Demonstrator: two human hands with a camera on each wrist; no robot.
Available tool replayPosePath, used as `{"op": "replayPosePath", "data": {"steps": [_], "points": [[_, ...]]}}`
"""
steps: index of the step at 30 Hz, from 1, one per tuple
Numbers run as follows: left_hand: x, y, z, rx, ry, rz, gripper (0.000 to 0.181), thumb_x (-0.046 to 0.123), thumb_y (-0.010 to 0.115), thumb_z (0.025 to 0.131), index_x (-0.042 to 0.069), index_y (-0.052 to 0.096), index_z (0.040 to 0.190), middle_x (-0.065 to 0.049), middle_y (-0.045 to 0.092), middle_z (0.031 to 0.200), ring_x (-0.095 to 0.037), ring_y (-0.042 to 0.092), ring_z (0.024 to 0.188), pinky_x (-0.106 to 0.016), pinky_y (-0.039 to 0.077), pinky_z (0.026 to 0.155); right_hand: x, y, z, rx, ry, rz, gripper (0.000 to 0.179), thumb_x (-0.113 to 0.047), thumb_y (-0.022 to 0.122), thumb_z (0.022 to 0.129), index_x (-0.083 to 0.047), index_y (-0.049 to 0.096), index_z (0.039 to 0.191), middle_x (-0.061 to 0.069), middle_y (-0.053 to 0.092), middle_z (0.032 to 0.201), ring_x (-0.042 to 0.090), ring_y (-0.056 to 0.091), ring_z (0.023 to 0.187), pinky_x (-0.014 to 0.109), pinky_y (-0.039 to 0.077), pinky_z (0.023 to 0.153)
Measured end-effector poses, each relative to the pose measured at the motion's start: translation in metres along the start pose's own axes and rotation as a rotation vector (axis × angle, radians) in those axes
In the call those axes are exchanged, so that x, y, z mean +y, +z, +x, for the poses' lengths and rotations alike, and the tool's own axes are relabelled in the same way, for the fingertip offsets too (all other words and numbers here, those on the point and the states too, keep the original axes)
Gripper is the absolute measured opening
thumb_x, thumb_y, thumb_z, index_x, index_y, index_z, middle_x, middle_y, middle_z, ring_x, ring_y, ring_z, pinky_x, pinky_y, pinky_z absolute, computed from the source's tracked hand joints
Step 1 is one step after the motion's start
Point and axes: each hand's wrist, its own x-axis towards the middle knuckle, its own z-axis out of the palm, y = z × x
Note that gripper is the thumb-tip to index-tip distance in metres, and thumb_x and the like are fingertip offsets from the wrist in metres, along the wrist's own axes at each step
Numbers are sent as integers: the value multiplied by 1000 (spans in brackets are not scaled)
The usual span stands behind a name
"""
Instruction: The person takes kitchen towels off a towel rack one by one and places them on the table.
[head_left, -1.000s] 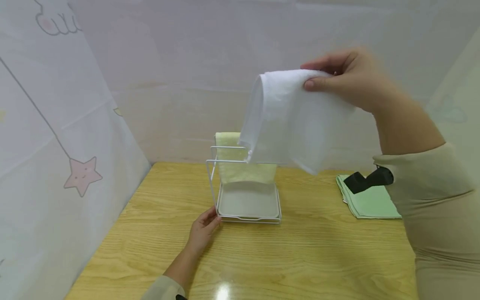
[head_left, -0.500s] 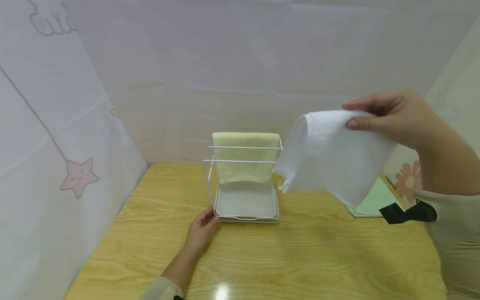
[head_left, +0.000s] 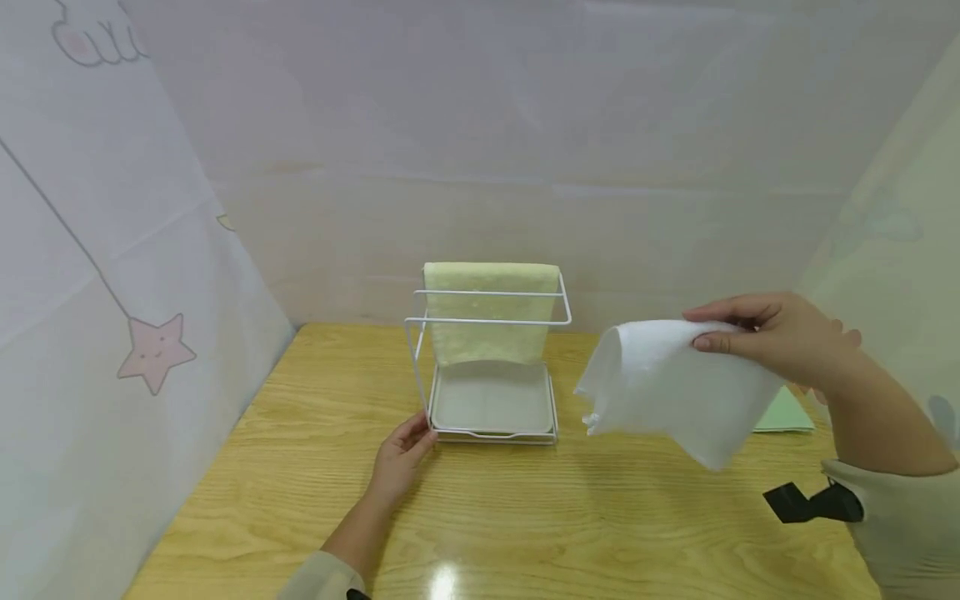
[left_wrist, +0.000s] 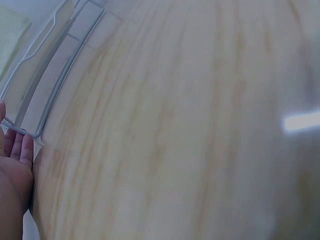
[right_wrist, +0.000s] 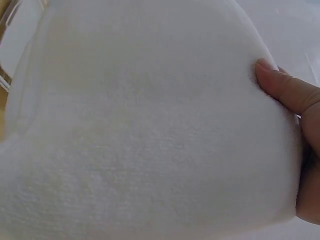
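Note:
Beside the rack, my right hand (head_left: 772,346) pinches a folded white towel (head_left: 682,387) between thumb and fingers along its upper fold. The towel hangs down above the table, apart from the rack. In the right wrist view the white towel (right_wrist: 150,125) fills most of the picture, with the thumb on its edge. My left hand (head_left: 397,462) holds the lower front left corner of a white wire rack (head_left: 491,322). Over the rack's rear bar hangs a yellow towel (head_left: 487,342). A pale tray (head_left: 491,400) lies in the rack's base.
Part of a green folded cloth (head_left: 783,412) shows on the wooden table (head_left: 525,517) at the right, behind the right forearm. Pale printed sheeting (head_left: 450,125) stands behind and at both sides of the table.
My right hand has carried the white towel down and to the right, away from the front of the rack. The yellow towel is now fully uncovered. The left hand stays at the corner.

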Motion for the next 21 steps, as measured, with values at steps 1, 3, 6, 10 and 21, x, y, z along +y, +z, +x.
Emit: {"op": "replayPosePath", "data": {"steps": [1,3,6,10,21], "points": [[-1,0,0,-1,2,1,47,3,64,93,-5,51,137,-28,56,133,-1,60,101,-12,52,86,4,5,-2,-15,-4,-20,35,-30,73,89,-22,70,122,-23,70,99,2,66,80,26,55,63],[-2,0,1,1,4,3,47,4,65,93,-6,51,137,-28,56,133,-1,60,101,-12,52,86,10,14,-5,-35,-2,-62,36,-33,72,89,-21,70,122,-12,71,108,-1,64,82,24,54,64],[-3,-1,2,5,0,1,47,3,65,93,-6,51,137,-28,56,133,0,60,100,-12,52,86,19,28,-9,-64,8,-62,36,-34,72,89,-17,70,121,9,68,122,-2,62,84,26,55,64],[0,0,2,5,-9,-4,47,3,64,93,-5,50,138,-28,55,134,2,60,100,-11,52,86,30,46,-15,-67,-16,-8,34,-29,74,88,-13,72,118,2,70,116,1,63,80,28,56,60],[1,0,0,7,-24,-2,48,3,64,93,-5,50,138,-28,55,135,1,60,100,-11,51,85,45,83,-35,-134,-85,95,27,-23,75,86,-12,74,111,-12,71,103,-4,61,88,23,56,68]]}}
